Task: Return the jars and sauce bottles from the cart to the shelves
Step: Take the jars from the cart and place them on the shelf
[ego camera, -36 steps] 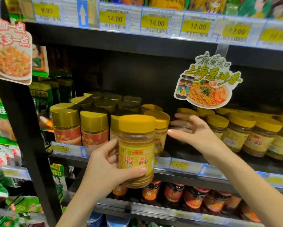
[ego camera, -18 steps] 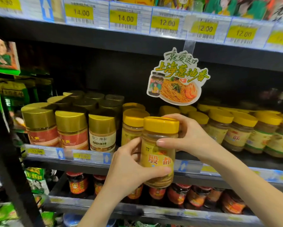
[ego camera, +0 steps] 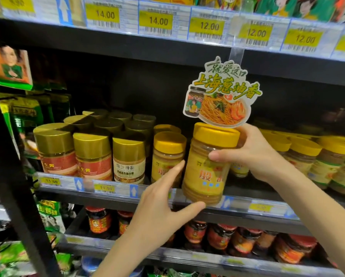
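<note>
- While the right hand [ego camera: 253, 154] wraps the upper body of the yellow-lidded jar [ego camera: 207, 166] just under its cap, the jar hangs in front of the middle shelf [ego camera: 111, 190], its base level with the price rail and not yet set down.
- Spread wide, the left hand [ego camera: 163, 208] holds nothing; its thumb lies under the jar's base and its fingers [ego camera: 175, 168] reach up beside the jar's left wall.
- Filled nearly to the shoulder with a thick yellow paste, the jar will likely feel heavy for its size; its ribbed clear wall looks stiff and smooth, probably plastic, though glass cannot be ruled out.
- A grip round the ribbed shoulder with support under the base seems safest; the glossy label could slip.
- A matching jar [ego camera: 167, 156] stands just to the left, and the gap meant for this one lies behind it, hidden.
- A hanging noodle sign [ego camera: 221, 96] overlaps the lid's rear edge.
- Motion blur smears the label, and no cart shows.
</note>
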Demonstrator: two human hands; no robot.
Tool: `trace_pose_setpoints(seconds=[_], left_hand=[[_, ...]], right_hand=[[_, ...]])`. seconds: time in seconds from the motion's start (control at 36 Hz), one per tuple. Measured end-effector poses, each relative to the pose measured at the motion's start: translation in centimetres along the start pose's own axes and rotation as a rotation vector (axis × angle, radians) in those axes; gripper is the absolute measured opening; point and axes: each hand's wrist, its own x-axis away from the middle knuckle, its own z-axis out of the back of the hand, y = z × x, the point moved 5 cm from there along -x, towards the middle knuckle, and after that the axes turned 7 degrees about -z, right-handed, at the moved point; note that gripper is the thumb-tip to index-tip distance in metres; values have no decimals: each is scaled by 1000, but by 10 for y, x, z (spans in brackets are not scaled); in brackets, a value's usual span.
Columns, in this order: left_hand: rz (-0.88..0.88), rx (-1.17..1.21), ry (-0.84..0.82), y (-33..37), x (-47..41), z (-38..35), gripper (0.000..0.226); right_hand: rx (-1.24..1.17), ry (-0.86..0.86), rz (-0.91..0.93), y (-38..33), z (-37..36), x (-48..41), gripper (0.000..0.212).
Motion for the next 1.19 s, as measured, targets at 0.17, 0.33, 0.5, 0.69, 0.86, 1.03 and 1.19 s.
trace_pose_setpoints(seconds=[0.17, 0.33, 0.5, 0.69, 0.86, 1.03, 1.19], left_hand=[[-50, -251, 76, -21, 23, 30, 54], [-49, -490, 45, -45, 39, 47, 64], [19, -629, -36, -60, 45, 54, 76], [41, -572, -74, -68, 50, 56, 82], [4, -581, -96, -70, 52, 55, 78], [-11, -516, -86, -72, 54, 57, 74], [-4, -515, -109, -70, 54, 59, 74]], right_hand=[[-35, 76, 5, 4, 13, -12, 64], [13, 139, -89, 35, 17, -25, 75], [-19, 142, -135, 63, 12, -28, 64], [-8, 92, -169, 79, 8, -29, 88], [-19, 41, -179, 82, 6, -31, 100], [-5, -19, -215, 83, 4, -31, 93], [5, 6, -231, 87, -2, -31, 85]])
